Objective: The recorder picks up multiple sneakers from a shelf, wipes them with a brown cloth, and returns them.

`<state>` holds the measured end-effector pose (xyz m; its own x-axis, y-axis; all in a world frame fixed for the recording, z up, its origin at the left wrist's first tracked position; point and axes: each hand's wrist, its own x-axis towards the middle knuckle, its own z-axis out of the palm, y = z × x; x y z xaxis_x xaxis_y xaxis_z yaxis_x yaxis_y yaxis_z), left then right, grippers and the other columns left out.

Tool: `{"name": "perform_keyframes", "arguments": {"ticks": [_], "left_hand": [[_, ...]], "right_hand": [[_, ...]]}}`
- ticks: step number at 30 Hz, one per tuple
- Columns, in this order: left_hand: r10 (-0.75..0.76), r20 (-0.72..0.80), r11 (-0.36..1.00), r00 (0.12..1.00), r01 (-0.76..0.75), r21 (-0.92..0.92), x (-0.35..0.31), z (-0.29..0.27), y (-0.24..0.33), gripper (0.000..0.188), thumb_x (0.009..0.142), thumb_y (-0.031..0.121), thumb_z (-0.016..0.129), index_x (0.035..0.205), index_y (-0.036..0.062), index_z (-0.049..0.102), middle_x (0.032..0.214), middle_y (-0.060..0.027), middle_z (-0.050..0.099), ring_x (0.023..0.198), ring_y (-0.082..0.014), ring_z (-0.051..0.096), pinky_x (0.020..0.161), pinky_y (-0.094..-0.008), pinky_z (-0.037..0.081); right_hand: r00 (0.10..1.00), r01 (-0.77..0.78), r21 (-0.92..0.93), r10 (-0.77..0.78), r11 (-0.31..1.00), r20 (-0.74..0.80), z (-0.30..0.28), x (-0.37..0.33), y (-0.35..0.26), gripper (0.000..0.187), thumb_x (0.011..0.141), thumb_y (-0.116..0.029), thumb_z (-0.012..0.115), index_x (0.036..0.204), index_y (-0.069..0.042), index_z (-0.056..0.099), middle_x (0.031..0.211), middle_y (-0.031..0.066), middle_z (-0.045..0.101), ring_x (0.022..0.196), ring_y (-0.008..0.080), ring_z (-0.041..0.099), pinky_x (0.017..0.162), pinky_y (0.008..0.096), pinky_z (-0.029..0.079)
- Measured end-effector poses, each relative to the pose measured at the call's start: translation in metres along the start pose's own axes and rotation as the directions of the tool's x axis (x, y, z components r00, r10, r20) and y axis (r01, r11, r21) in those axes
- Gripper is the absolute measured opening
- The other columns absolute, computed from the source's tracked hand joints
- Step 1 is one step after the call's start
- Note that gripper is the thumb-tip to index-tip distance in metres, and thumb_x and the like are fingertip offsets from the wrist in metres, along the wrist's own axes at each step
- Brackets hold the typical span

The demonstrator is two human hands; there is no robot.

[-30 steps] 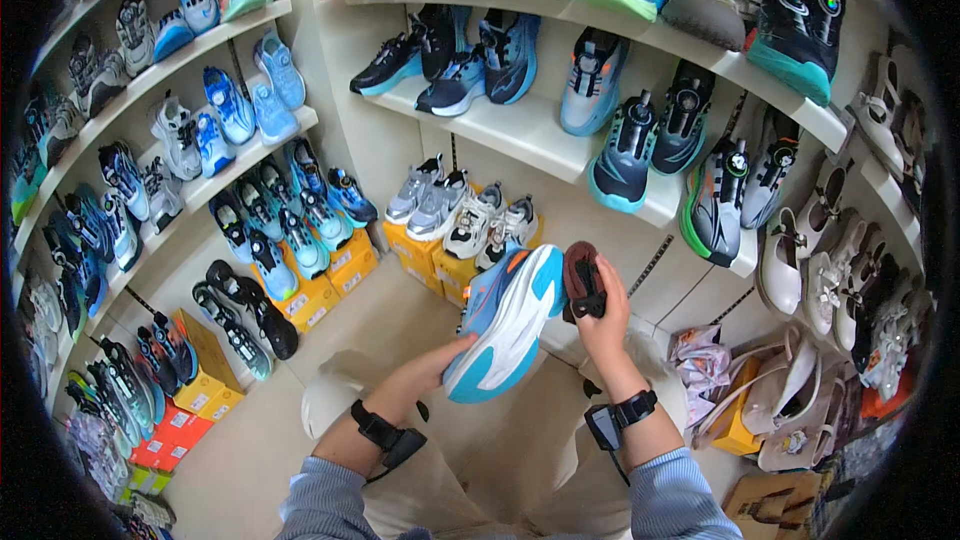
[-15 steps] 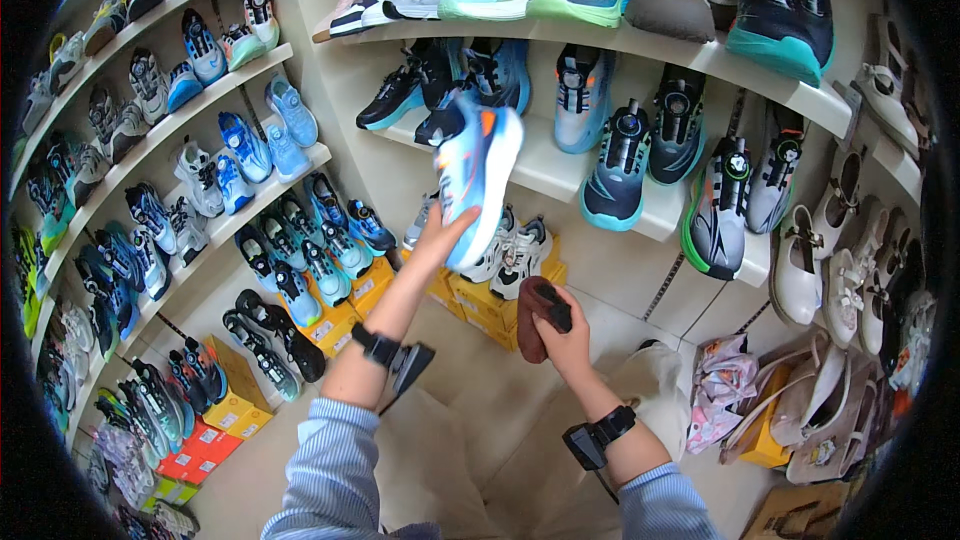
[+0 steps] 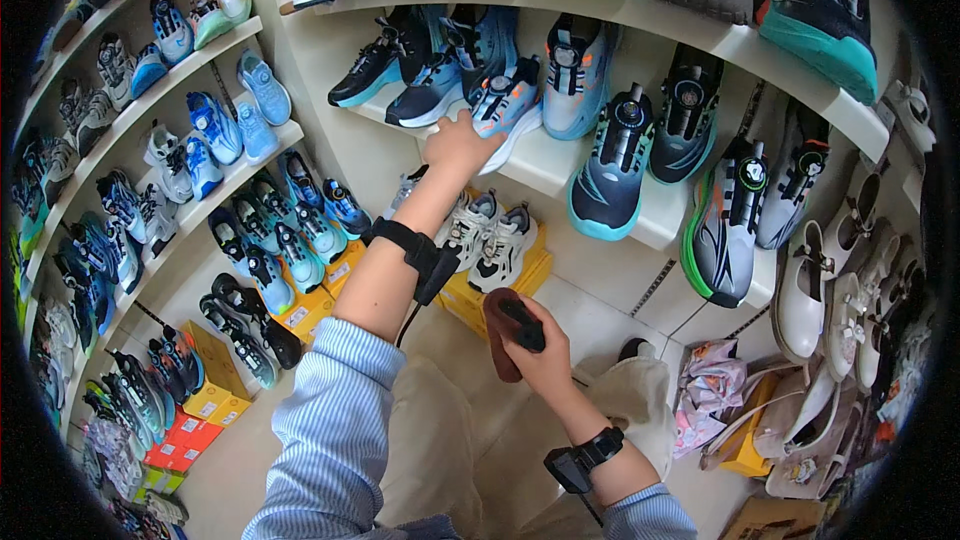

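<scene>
My left hand (image 3: 462, 148) reaches to the middle shelf and grips a blue-and-white sneaker (image 3: 508, 103) with orange marks. This sneaker is at the shelf's front edge, toe toward me, beside a matching grey-blue sneaker (image 3: 572, 90). To its left stands a dark navy sneaker (image 3: 425, 90). Lower down, in front of my legs, my right hand (image 3: 545, 355) is closed around a reddish-brown oblong object (image 3: 499, 340) with a black part on one side; its exact kind is unclear. My fingers partly cover it.
Sneakers fill the curved shelves (image 3: 215, 45) at the left. An upper shelf (image 3: 600, 2) overhangs the middle one. White sneakers (image 3: 503, 245) stand on yellow boxes (image 3: 530, 275) below. Pale flat shoes (image 3: 800, 290) hang at the right, above a pink patterned bag (image 3: 710, 390).
My left hand has moved the blue-and-white sneaker forward and down from mid-air to the middle shelf's edge. My right hand keeps the brown object and has shifted slightly left and down in view.
</scene>
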<state>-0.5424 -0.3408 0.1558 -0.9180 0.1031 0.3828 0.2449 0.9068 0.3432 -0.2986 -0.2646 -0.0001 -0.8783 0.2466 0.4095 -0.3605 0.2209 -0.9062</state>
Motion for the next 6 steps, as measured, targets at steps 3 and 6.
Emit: {"name": "perform_keyframes", "arguments": {"ticks": [3,6], "left_hand": [[-0.004,0.027,0.997,1.0,0.006,-0.074,0.005,0.001,0.001,0.086,0.062,0.064,0.057,0.121,0.0023,0.042,0.115,-0.0254,0.044,0.1,-0.04,0.051,0.082,-0.0412,0.044],[-0.035,0.046,0.914,0.998,0.05,-0.404,0.007,0.002,-0.011,0.098,0.058,0.069,0.057,0.125,-0.0011,0.039,0.123,-0.0277,0.037,0.112,-0.0421,0.041,0.093,-0.0408,0.036]], "right_hand": [[1.0,0.016,-0.028,-0.016,0.999,0.02,0.0,0.001,-0.002,0.055,0.065,-0.006,0.068,0.117,-0.004,0.048,0.111,0.0151,0.055,0.104,0.0265,0.053,0.087,0.0328,0.042],[1.0,-0.013,-0.02,0.013,1.0,0.028,0.001,0.003,0.0,0.056,0.065,-0.007,0.068,0.117,-0.005,0.048,0.113,0.017,0.053,0.104,0.029,0.053,0.087,0.0329,0.042]]}}
